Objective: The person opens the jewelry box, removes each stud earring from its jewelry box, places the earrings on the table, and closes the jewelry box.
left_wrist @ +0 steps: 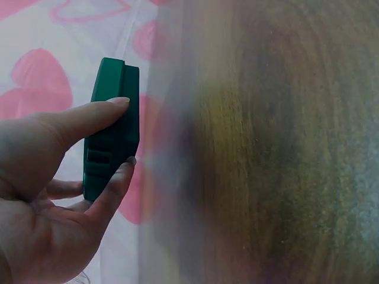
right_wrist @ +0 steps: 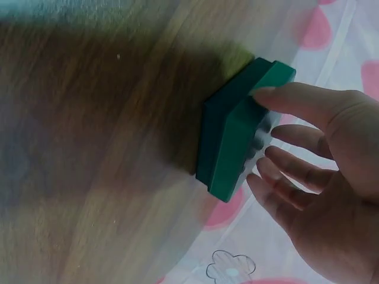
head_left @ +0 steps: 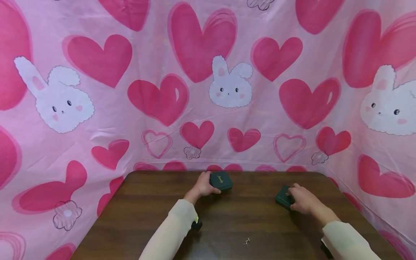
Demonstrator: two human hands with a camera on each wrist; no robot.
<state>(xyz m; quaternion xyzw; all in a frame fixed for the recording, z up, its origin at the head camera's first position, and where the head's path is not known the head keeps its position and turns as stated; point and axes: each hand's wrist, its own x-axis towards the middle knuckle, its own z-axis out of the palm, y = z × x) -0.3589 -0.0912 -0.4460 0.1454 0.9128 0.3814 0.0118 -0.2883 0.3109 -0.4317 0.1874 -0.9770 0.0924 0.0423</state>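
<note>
In the middle of the head frame, just below the cloth, my left hand is gripping a dark green box by its left side. The left wrist view is showing my thumb pressing on one side of it while my fingers are curling round behind and beneath, so I am pinching it firmly. The lid is facing up towards me, bearing gold lettering, and a small notched catch is showing on the side nearest my palm. I cannot tell whether this box is touching the surface.

Right of centre, my right hand is reaching over a second green box. In the right wrist view my thumb tip is resting on the lid's edge, and my other fingers are bending loosely, spread a little apart, their tips lying at or very near the glossy lid; I am not clasping it. The two boxes are sitting well apart, both lids on.

At the bottom of the head frame, right of centre, some small pale pieces are lying on the brown wood-grained surface. Cream sleeves are covering my forearms, and a pink cloth printed with hearts and white rabbits is hanging behind everything, filling the upper frame.
</note>
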